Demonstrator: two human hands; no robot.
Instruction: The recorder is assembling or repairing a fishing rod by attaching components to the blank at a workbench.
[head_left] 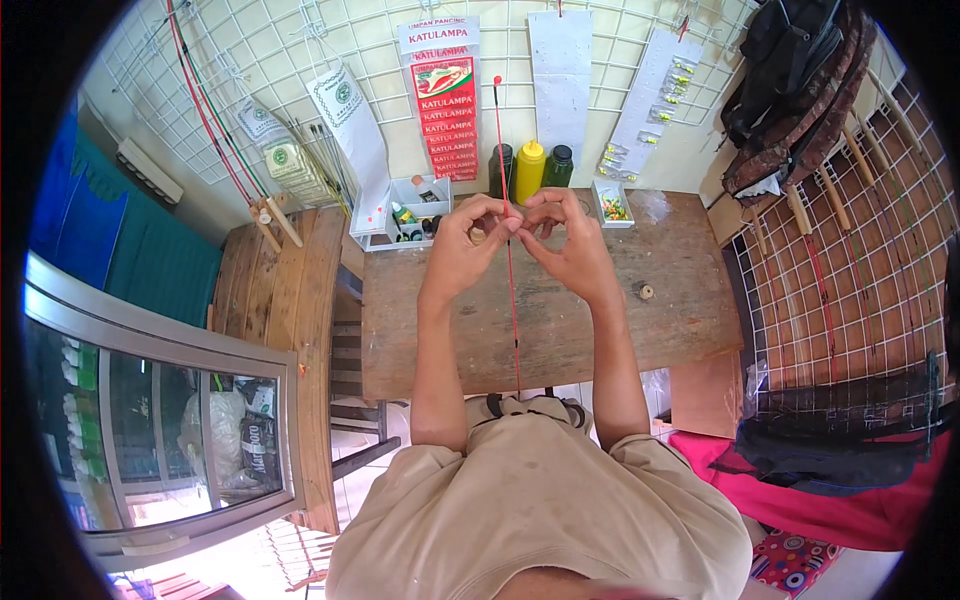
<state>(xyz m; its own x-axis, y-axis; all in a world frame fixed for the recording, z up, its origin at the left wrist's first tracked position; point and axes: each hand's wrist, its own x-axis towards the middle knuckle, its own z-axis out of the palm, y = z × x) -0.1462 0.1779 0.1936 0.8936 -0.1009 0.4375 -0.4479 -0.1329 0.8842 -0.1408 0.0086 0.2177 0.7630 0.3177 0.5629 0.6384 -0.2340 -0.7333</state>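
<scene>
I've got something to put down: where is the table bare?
Left of the left forearm, in front of the white tray; and right of the right forearm, between the tan piece and the table's right edge. A red rod crosses above it between the forearms. The back is crowded: tray, bottles, small white box.

Your head cam, L of the pair, looks down & fwd thru a wide fisheye, near your L hand (464, 246) & R hand (574, 250), w/ table (435, 335) below & wall grid (622, 48) beyond.
</scene>
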